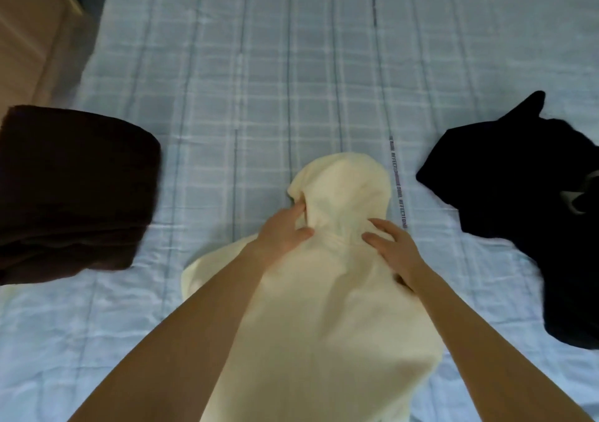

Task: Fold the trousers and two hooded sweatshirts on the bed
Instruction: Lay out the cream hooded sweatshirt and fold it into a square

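A cream hooded sweatshirt (327,308) lies in a narrow strip in the middle of the bed, its hood (343,188) pointing away from me. My left hand (285,230) grips the cloth at the left base of the hood, thumb on top and fingers tucked into the fold. At the right base of the hood my right hand (392,243) rests on the sweatshirt with fingers spread flat. Folded dark brown trousers (71,191) sit in a block at the left. A black hooded sweatshirt (525,214) lies crumpled at the right.
The bed wears a light blue checked sheet (259,81), with bare sheet beyond the hood. Light wooden furniture (29,32) stands past the bed's far left corner.
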Tool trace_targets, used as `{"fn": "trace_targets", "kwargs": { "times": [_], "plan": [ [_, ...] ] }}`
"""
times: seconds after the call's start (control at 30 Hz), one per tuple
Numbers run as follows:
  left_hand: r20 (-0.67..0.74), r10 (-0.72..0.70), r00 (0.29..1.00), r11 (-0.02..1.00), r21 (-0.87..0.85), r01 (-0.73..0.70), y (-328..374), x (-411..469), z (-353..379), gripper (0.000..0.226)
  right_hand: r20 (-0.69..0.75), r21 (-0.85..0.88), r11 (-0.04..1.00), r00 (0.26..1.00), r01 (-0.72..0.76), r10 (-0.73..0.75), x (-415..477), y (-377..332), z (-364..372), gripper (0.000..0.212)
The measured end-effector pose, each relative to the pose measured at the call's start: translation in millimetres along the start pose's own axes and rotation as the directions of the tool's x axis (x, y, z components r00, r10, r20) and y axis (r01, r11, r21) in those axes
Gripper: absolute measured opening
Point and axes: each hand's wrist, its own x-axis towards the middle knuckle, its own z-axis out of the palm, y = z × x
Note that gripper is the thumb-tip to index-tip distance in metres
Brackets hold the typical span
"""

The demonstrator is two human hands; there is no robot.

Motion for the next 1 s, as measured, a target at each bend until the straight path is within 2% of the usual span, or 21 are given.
{"fn": "trace_targets", "kwargs": {
  "times": [0.1,0.2,0.3,0.4,0.5,0.57,0.6,0.63,0.67,0.7,0.73,0.77,0.87,0.93,1.0],
  "plan": [
    [-0.13,0.044,0.99,0.987,-0.149,-0.063,1,-14,-19,0.059,-0.077,0.051,0.996,0.995,0.074,-0.07,-16,-5,-9,0.026],
    [-0.252,0.098,0.963,0.944,-0.283,-0.171,21,-30,-57,0.052,-0.115,0.064,0.975,0.972,0.214,-0.206,-23,-35,-30,0.022],
    [-0.332,0.145,0.932,0.907,-0.332,-0.259,54,-37,-100,0.051,-0.122,0.034,0.928,0.923,0.372,-0.365,-21,-91,-46,0.019],
    [-0.431,0.201,0.879,0.889,-0.296,-0.349,87,-18,-150,0.051,-0.14,0.028,0.867,0.861,0.498,-0.49,-2,-161,-63,0.022],
    [-0.539,0.271,0.798,0.862,-0.233,-0.449,119,30,-205,0.049,-0.195,-0.033,0.8,0.781,0.599,-0.593,45,-231,-77,0.016],
    [-0.603,0.297,0.74,0.864,-0.16,-0.477,130,78,-234,0.048,-0.247,-0.144,0.739,0.699,0.658,-0.671,89,-273,-83,0.019],
    [-0.618,0.295,0.729,0.893,-0.093,-0.44,131,102,-243,0.051,-0.24,-0.236,0.714,0.672,0.659,-0.7,114,-287,-82,0.025],
    [-0.6,0.282,0.749,0.936,0.0,-0.353,128,124,-245,0.056,-0.19,-0.378,0.685,0.672,0.623,-0.716,137,-296,-79,0.035],
    [-0.551,0.213,0.807,0.977,0.101,-0.189,123,140,-240,0.062,-0.132,-0.539,0.65,0.709,0.535,-0.693,156,-296,-71,0.047],
    [-0.506,0.115,0.855,0.982,0.189,-0.02,116,149,-227,0.067,-0.106,-0.667,0.604,0.747,0.436,-0.656,169,-288,-59,0.056],
    [-0.468,0.051,0.883,0.96,0.267,0.086,109,151,-206,0.069,-0.09,-0.741,0.561,0.772,0.37,-0.629,173,-273,-44,0.062],
    [-0.438,0.061,0.897,0.932,0.347,0.106,101,147,-179,0.068,-0.069,-0.768,0.536,0.788,0.35,-0.612,169,-251,-26,0.065],
    [-0.304,0.289,0.908,0.831,0.55,-0.081,70,118,-86,0.056,0.016,-0.766,0.504,0.795,0.4,-0.606,133,-156,28,0.066],
    [-0.197,0.296,0.935,0.797,0.591,-0.128,40,107,-42,0.056,0.024,-0.78,0.504,0.822,0.371,-0.568,118,-92,49,0.058],
    [-0.139,0.251,0.958,0.777,0.619,-0.113,5,111,-16,0.056,0.028,-0.815,0.489,0.864,0.311,-0.502,118,-41,57,0.056]
  ]
}}
